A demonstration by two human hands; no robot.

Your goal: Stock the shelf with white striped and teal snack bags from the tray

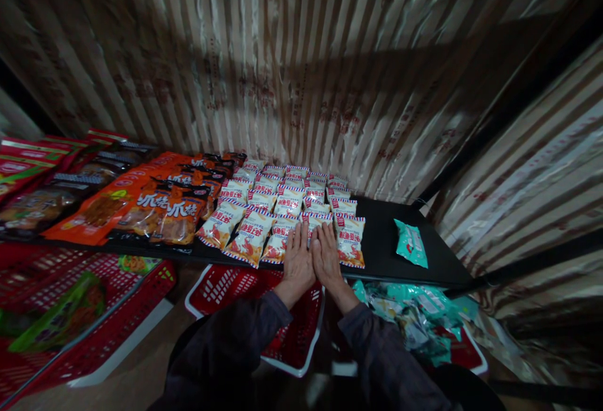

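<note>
My left hand (299, 260) and my right hand (326, 259) lie side by side at the front of the black shelf (377, 247). Both are flat, with fingers stretched forward over the front row of small white-and-orange snack packets (249, 235). Under my fingers one snack packet (311, 219) is partly covered. Another snack packet (350, 239) lies just right of my right hand. The packets stand in several rows running back to the wall. Further right, a single teal packet (411, 243) rests apart on the shelf.
Orange-and-black snack bags (176, 210) and red bags (28, 159) fill the shelf's left side. Below are a red basket (214, 285) under my arms, a left basket (155, 282) with green bags, and teal packets (424, 310) heaped at right. Striped sheeting (301, 71) hangs behind.
</note>
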